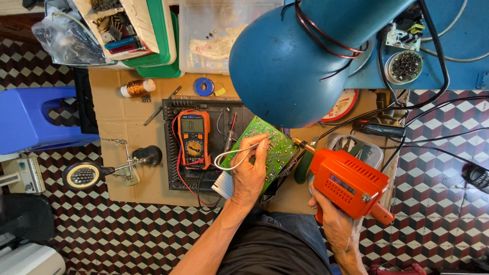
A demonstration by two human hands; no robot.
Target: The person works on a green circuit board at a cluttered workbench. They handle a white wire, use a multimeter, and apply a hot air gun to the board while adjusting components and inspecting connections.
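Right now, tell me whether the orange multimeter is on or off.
On: the orange multimeter lies flat on the black tray, and its display shows lit digits.

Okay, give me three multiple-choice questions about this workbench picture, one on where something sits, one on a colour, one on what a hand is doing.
1. Where is the multimeter?
A. left of the green circuit board
B. right of it
C. on the floor

2. What colour is the soldering gun?
A. blue
B. orange
C. white

3. What does the left hand hold?
A. nothing
B. a screwdriver
C. a loop of solder wire

Answers: 1 A, it lies left of the board. 2 B, the body in the right hand is orange. 3 C, the wire is pinched at the board.
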